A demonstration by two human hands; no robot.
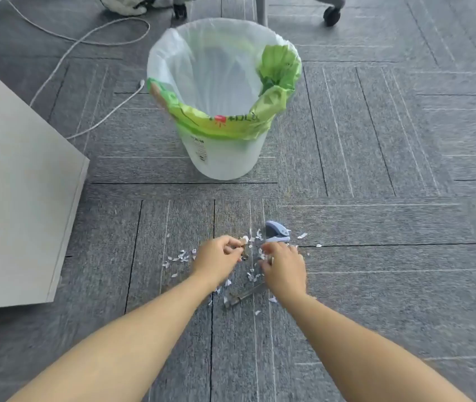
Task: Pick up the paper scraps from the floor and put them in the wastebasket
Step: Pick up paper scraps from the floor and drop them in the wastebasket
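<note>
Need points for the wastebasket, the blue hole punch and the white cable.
wastebasket [225, 158]: head view, on its white front wall below the green bag.
blue hole punch [277, 231]: head view, on its blue top.
white cable [106, 116]: head view, on the run crossing the carpet left of the basket.

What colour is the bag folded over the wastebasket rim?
Bright green bag with printing, over a clear liner; head view.

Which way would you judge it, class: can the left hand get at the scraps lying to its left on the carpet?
Probably yes. The left hand is low beside that cluster of scraps, with only bare carpet between.
</note>
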